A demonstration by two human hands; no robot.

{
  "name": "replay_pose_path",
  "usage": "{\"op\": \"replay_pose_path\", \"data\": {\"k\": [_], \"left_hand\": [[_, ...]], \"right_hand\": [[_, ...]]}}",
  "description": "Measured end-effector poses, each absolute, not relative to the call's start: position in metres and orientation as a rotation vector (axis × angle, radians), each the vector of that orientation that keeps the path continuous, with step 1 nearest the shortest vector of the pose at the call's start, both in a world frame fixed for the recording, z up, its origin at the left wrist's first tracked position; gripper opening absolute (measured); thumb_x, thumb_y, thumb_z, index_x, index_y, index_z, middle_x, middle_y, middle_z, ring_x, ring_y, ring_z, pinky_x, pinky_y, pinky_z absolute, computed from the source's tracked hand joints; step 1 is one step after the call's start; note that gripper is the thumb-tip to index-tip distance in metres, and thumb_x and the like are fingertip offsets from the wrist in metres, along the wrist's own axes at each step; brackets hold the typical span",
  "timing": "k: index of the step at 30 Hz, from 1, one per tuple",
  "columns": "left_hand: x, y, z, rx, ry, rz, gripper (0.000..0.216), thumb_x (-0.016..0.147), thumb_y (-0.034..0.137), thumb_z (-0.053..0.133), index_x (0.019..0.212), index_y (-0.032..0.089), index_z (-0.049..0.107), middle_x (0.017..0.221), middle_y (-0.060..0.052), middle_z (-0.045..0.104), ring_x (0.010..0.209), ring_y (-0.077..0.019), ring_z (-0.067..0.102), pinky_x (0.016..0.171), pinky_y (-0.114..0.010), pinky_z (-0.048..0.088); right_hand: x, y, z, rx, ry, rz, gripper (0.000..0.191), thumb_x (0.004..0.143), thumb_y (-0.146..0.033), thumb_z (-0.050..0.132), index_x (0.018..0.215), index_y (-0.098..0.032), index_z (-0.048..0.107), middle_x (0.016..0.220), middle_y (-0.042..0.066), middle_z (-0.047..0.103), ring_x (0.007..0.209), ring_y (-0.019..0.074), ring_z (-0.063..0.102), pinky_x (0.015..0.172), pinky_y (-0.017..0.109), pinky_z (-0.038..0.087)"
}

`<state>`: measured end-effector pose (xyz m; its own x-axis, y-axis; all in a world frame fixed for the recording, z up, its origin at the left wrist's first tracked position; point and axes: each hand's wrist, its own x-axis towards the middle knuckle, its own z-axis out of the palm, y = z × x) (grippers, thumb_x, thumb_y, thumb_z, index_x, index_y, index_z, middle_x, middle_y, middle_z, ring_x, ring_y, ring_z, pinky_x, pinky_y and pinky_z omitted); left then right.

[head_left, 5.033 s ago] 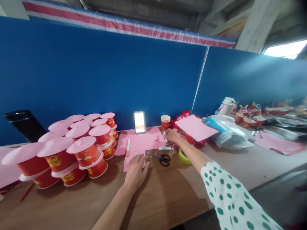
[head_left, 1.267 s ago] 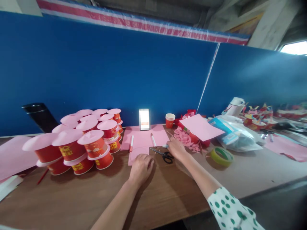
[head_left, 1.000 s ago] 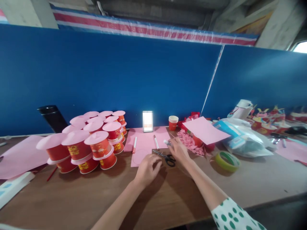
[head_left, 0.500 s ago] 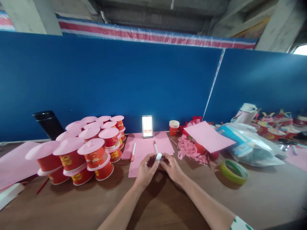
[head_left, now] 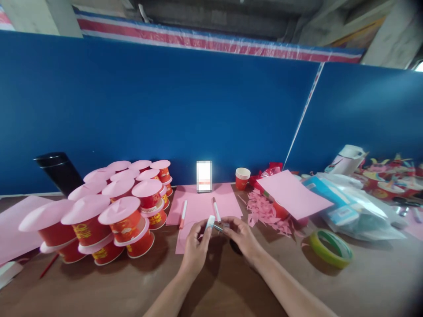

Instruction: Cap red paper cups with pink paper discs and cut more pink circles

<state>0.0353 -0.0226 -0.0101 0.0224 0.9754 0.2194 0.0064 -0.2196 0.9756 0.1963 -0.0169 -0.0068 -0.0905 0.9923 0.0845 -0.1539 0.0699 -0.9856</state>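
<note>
My left hand (head_left: 196,252) pinches a small white block-like piece (head_left: 210,221) above the brown table. My right hand (head_left: 245,240) has its thumb and fingers closed on a small dark, partly see-through piece (head_left: 226,225). Between the two hands runs a thin bluish-grey rod (head_left: 218,228); whether it joins both pieces I cannot tell. Just beyond my fingers, pink paper sheets (head_left: 198,204) lie on the table. On them rest a white-and-orange marker (head_left: 183,214) and a white marker with a dark end (head_left: 216,209).
Stacked red paper cups with pink paper discs (head_left: 119,211) fill the left. A lit screen (head_left: 204,176) stands at the blue partition. To the right are pink paper shreds (head_left: 262,211), a pink sheet (head_left: 294,193), a yellow-green tape roll (head_left: 330,248) and a plastic bag (head_left: 360,215).
My hands have moved slightly apart, and the white piece has shifted left in my left hand. A thin rod now shows between my fingertips. The view has turned slightly.
</note>
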Motion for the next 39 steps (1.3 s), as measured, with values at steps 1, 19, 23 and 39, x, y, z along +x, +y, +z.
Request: {"op": "replay_pose_path", "data": {"k": [1,19,23,39], "left_hand": [[0.035,-0.0222,-0.0101,1.396,1.11,1.351,0.038,0.079,0.04,0.055,0.108,0.016,0.059,0.104,-0.01,0.064,0.092,-0.0212,0.061,0.075,-0.031,0.05],[0.0332,-0.0237,-0.01,1.484,1.178,1.308,0.033,0.083,0.035,0.049,0.111,0.018,0.053,0.109,-0.009,0.061,0.102,-0.0192,0.057,0.088,-0.034,0.045],[0.0343,-0.0245,-0.009,1.551,1.208,1.348,0.028,0.081,0.035,0.051,0.103,0.017,0.053,0.097,-0.007,0.062,0.091,-0.0181,0.059,0.081,-0.032,0.047],[0.0362,-0.0245,-0.0136,1.596,1.222,1.349,0.026,0.08,0.035,0.053,0.098,0.017,0.06,0.09,-0.005,0.065,0.081,-0.0167,0.06,0.072,-0.028,0.048]], "right_hand": [[0.1983,-0.0151,-0.0082,-1.018,-1.185,1.252,0.034,0.066,-0.035,0.073,0.095,-0.019,0.064,0.088,0.004,0.068,0.08,0.0183,0.062,0.077,0.032,0.047],[0.1998,-0.0142,-0.0075,-0.961,-1.071,1.268,0.034,0.066,-0.036,0.073,0.095,-0.022,0.06,0.087,0.001,0.064,0.077,0.0142,0.059,0.067,0.025,0.047],[0.2,-0.0162,-0.0063,-0.944,-1.118,1.261,0.033,0.067,-0.037,0.072,0.095,-0.021,0.061,0.088,0.002,0.065,0.079,0.0157,0.06,0.074,0.029,0.047],[0.2028,-0.0178,-0.0054,-0.961,-1.173,1.225,0.033,0.068,-0.037,0.071,0.096,-0.021,0.063,0.089,0.002,0.067,0.081,0.0171,0.063,0.079,0.032,0.049]]}}
